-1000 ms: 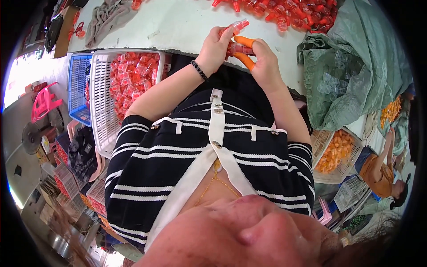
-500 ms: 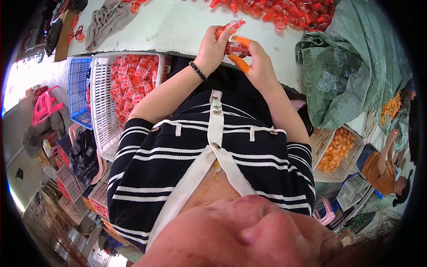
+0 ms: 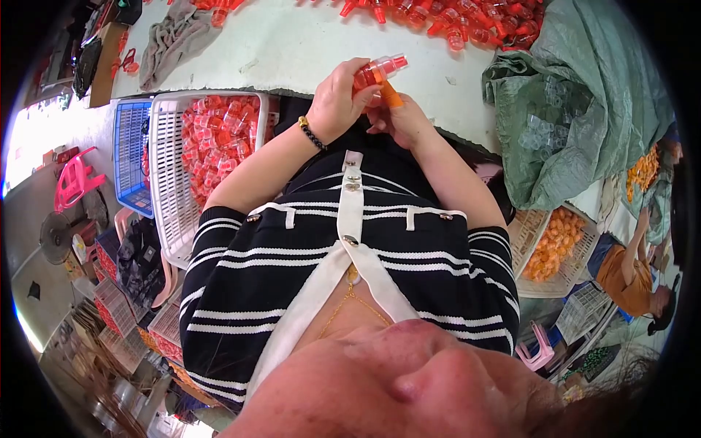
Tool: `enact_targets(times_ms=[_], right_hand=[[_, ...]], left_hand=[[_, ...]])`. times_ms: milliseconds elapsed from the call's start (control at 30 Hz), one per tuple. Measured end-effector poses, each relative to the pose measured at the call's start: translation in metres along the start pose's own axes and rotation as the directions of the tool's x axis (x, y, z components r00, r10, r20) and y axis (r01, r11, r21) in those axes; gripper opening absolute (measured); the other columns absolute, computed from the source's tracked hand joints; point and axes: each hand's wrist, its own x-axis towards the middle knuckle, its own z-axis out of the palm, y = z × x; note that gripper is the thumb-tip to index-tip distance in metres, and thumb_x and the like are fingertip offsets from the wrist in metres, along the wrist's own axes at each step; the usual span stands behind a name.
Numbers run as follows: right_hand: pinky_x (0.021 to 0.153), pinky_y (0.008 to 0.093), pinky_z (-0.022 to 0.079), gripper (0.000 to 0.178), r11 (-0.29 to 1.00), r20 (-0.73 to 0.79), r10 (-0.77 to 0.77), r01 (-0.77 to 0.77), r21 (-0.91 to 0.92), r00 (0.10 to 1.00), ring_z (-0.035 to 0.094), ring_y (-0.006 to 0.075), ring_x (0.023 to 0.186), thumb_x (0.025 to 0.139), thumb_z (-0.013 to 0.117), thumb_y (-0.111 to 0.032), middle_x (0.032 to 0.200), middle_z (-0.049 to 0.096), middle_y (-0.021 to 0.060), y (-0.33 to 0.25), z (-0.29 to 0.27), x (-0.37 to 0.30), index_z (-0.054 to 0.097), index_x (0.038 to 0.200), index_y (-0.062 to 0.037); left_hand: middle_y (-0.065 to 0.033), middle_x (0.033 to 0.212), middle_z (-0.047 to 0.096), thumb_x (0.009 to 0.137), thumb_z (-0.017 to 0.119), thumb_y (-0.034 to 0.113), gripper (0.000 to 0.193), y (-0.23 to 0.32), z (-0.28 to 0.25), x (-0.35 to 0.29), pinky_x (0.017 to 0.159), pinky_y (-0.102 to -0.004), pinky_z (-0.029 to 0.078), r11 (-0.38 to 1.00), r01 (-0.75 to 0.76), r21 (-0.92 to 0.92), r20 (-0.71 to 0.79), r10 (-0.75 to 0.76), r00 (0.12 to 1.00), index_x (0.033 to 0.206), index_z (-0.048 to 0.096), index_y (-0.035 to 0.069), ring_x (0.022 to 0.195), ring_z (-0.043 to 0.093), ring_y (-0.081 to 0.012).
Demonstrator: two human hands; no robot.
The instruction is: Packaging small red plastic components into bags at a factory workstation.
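Over the table's near edge, my left hand (image 3: 337, 101) is closed around a small red bottle (image 3: 395, 64) with a clear cap, tilted so its capped end points right and away. My right hand (image 3: 406, 125) meets it from the right, its fingers bent. An orange finger cover (image 3: 390, 93) on that hand presses against the bottle's side. The right thumb and palm are mostly hidden, so anything else in them cannot be made out. Further back on the table lies a heap of similar red bottles (image 3: 475, 22).
A white basket (image 3: 165, 175) full of red bottle parts stands at left, beside a blue crate (image 3: 131, 153). At right, a green sack (image 3: 515, 164) holds clear caps; below it sits a basket of orange pieces (image 3: 555, 248). A grey cloth (image 3: 171, 44) lies on the white table (image 3: 292, 55). Another person (image 3: 628, 266) works far right.
My hands have come closer together, the left slightly lower. The right fingers have turned in against the left hand's bottle. The second bottle, earlier between the right fingertips, no longer shows clearly.
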Motion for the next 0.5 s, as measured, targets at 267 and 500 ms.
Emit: enact_targets(times_ms=[267, 500], right_hand=[[0.067, 0.0256, 0.05, 0.029, 0.532, 0.145, -0.682, 0.622, -0.574, 0.717, 0.061, 0.0132, 0.075, 0.092, 0.062, -0.02, 0.097, 0.064, 0.0082, -0.006, 0.018, -0.007, 0.052, 0.111, -0.0002], [0.071, 0.0255, 0.049, 0.035, 0.858, 0.092, -0.433, 0.441, -0.264, 0.897, 0.059, 0.0131, 0.084, 0.086, 0.068, -0.014, 0.099, 0.063, 0.0083, -0.009, 0.035, -0.005, 0.051, 0.114, -0.0008]], left_hand=[[-0.0151, 0.09, 0.061, 0.092, 0.056, 0.013, 0.031, -0.009, 0.004, 0.001, 0.07, -0.0319, 0.05, 0.9, 0.346, -0.266, -0.018, -0.364, 0.931, 0.118, 0.047, 0.001, 0.078, 0.062, -0.0242], [-0.0099, 0.091, 0.062, 0.092, 0.058, 0.014, 0.031, -0.006, -0.022, -0.004, 0.07, -0.0279, 0.049, 0.988, 0.147, -0.057, -0.052, -0.15, 0.987, 0.118, 0.047, 0.0, 0.079, 0.06, -0.0161]])
